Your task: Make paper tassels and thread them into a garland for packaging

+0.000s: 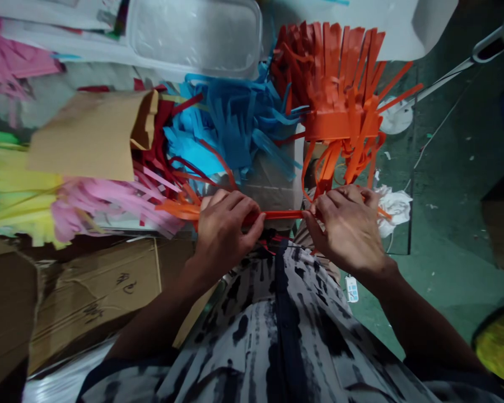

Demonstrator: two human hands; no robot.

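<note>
My left hand [224, 224] and my right hand [346, 226] are both closed on one narrow orange paper strip [283, 214], pulled taut between them just above my lap. The strip runs on leftward past my left hand as a wider orange piece [176, 210]. Above my right hand hangs a bundle of orange fringed paper [340, 95], with loose orange strips dangling down to my fingers. A heap of blue fringed paper [231, 123] lies above my left hand.
Pink fringe [109, 201], yellow fringe [21, 207] and a brown paper sheet [88, 134] lie at left. A clear plastic tub [193, 33] sits at the top. Cardboard boxes [92, 291] stand lower left. Crumpled white paper [392, 207] lies on the green floor [445, 224] at right.
</note>
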